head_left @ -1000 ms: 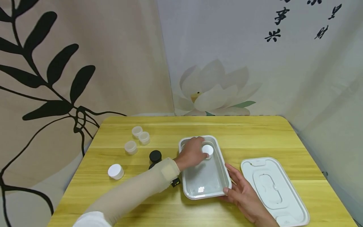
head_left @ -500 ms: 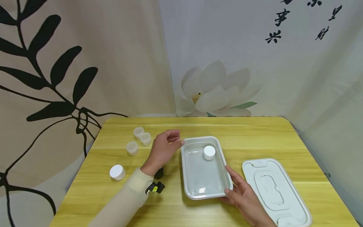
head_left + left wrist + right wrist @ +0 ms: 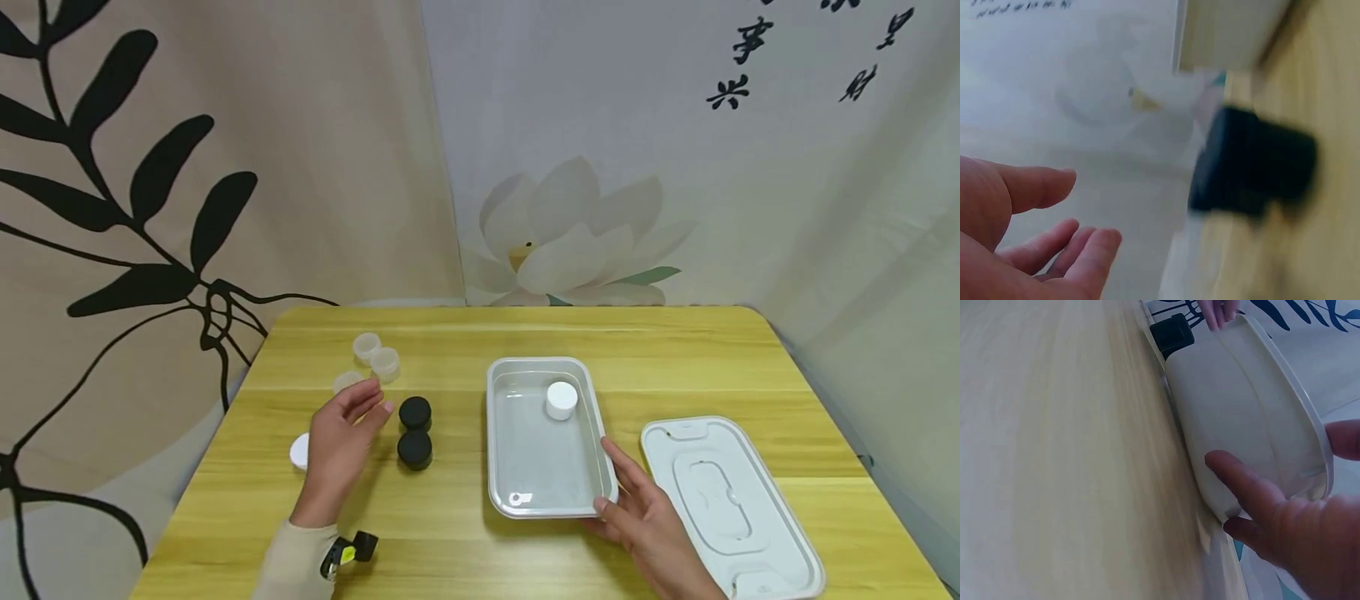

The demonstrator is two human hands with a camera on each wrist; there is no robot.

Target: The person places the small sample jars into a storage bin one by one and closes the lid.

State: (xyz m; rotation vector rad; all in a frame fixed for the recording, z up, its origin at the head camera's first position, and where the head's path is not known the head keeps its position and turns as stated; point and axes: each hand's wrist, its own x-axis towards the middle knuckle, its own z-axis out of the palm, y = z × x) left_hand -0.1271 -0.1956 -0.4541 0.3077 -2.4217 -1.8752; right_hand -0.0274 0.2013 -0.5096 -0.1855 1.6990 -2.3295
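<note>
A white rectangular tray (image 3: 525,492) lies mid-table with one white-capped jar (image 3: 562,400) standing in its far end. My right hand (image 3: 622,492) rests with straight fingers against the tray's near right corner; the right wrist view shows the fingers (image 3: 1241,481) lying on the tray's outer wall (image 3: 1241,406). My left hand (image 3: 371,402) hovers empty with relaxed fingers, left of two black jars (image 3: 415,412) (image 3: 415,448). The left wrist view shows the relaxed fingers (image 3: 1079,250) and a blurred black jar (image 3: 1250,162).
The tray's white lid (image 3: 731,504) lies flat at the right. Three clear small cups (image 3: 375,354) stand at the far left. A white-capped jar (image 3: 299,451) is partly hidden behind my left hand. Patterned cloth walls close in the table's back and sides.
My left hand let go of the white-capped jar in the tray and drew back left, past the black jars. The right hand stayed at the tray's corner.
</note>
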